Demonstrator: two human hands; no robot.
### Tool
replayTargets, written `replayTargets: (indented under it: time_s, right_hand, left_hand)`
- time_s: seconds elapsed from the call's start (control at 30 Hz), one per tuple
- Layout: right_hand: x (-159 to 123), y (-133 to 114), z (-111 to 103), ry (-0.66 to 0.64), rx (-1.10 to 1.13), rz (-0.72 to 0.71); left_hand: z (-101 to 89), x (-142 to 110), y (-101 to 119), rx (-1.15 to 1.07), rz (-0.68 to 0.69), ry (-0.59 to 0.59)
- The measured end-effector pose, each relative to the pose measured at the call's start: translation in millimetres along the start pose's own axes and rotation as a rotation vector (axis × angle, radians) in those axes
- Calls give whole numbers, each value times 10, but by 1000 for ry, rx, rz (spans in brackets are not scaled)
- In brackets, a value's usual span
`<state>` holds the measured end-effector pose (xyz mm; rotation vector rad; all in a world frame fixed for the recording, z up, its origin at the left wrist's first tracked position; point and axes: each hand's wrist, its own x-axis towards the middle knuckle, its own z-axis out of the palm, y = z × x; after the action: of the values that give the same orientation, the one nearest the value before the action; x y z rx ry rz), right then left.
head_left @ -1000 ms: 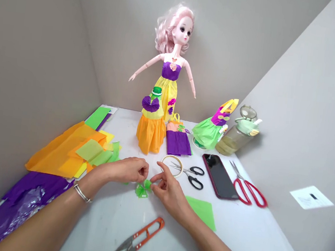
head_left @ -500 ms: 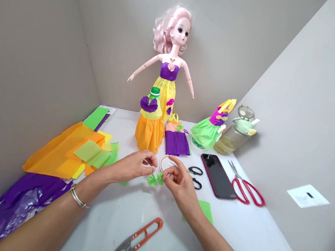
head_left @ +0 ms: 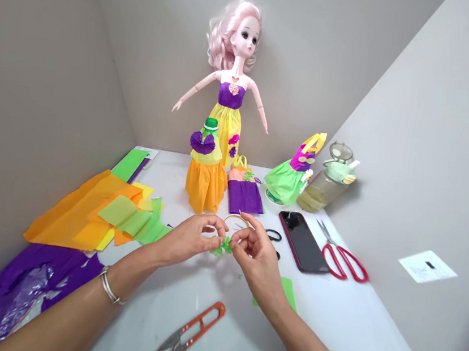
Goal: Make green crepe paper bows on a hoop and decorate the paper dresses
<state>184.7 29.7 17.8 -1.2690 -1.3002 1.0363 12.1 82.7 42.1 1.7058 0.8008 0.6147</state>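
A small gathered piece of bright green crepe paper, like a bow (head_left: 226,245), is held above the table between both hands. My right hand (head_left: 256,256) pinches its right side with thumb and fingertips. On the left side, the fingers of my left hand (head_left: 195,238) close on the paper's edge. Just behind the fingertips a thin gold-coloured ring (head_left: 235,216) shows in part. Below the hands, orange-handled thread snips (head_left: 199,332) lie on the table, blades apart. Black-handled scissors (head_left: 274,235) are partly hidden behind my right hand.
Orange crepe paper (head_left: 72,209), green strips (head_left: 127,216) and purple paper (head_left: 48,266) lie left. At the back stand a doll (head_left: 230,95) and a dressed bottle (head_left: 205,183). A phone (head_left: 303,244), red-handled scissors (head_left: 341,262) and a tilted-looking drink bottle (head_left: 322,192) are right.
My left hand has moved in from beside the green paper and now closes on its left side. The bow looks more bunched between the fingers. The whole view has shifted slightly.
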Motion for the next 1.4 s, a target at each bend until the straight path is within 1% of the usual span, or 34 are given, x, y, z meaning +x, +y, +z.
replayTargets:
  time_s: [0.23,0.43,0.63,0.77,0.83,0.93,1.03,1.23,1.4]
  right_hand:
    - [3,-41,-23,32,20,10]
    - [-4,-37,-26,42,39,19]
    - [10,-27,-38,52,35,5]
    - [23,-60,-100,92,47,-32]
    - [17,-82,-132,77,12,-79]
    - [-9,-112,-148,-1,-96,-162]
    - [-36,-133,-131,-35,-188,-203]
    - [-64,-134,-117,9,-320,-258]
    - [-63,-141,-121,23,-371,-278]
  left_hand:
    - [-16,17,-107,-160,-53,27]
    - [29,22,-125,-181,-80,18]
    - [74,45,-198,-212,-66,85]
    - [77,56,-234,-241,-54,120]
    - [77,62,-229,-242,-49,139]
    - [79,67,-208,-220,-22,157]
    - [88,61,-190,-199,6,155]
    - [104,52,-170,-162,42,128]
    - [91,41,-154,-115,55,102]
